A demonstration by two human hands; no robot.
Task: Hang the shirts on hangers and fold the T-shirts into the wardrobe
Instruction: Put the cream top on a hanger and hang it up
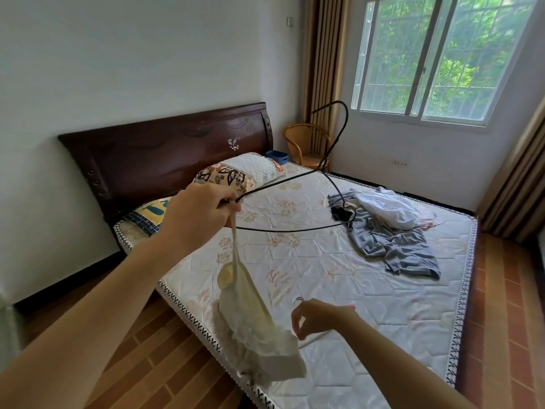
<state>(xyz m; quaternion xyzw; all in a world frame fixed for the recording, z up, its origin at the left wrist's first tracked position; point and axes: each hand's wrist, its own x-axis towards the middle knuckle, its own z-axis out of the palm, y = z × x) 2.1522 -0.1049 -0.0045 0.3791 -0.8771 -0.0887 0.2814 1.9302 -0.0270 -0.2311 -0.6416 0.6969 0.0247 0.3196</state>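
Right now I have my left hand (200, 214) raised over the near-left part of the mattress (339, 290), fingers curled round one end of a thin black wire hanger (295, 202) and pinching the strap of a cream garment (256, 323) along with it. The hanger's long axis runs from my fist away to the right, across the bed toward the clothes pile, roughly level; its hook (339, 119) curves up at the far side, pointing toward the window (442, 60). The cream garment hangs straight down from my fist by its strap, its body drooping past the near edge of the mattress.

My right hand (321, 317) hovers lower, just right of the garment's hem, fingers loosely curled; something thin and pale shows by the fingertips, but I cannot tell whether I am gripping it.

A grey shirt (398, 246) lies crumpled on the far right of the mattress, with a white shirt (389, 208) bunched just behind it, touching. Two pillows (236, 172) sit against the dark headboard (165, 146).
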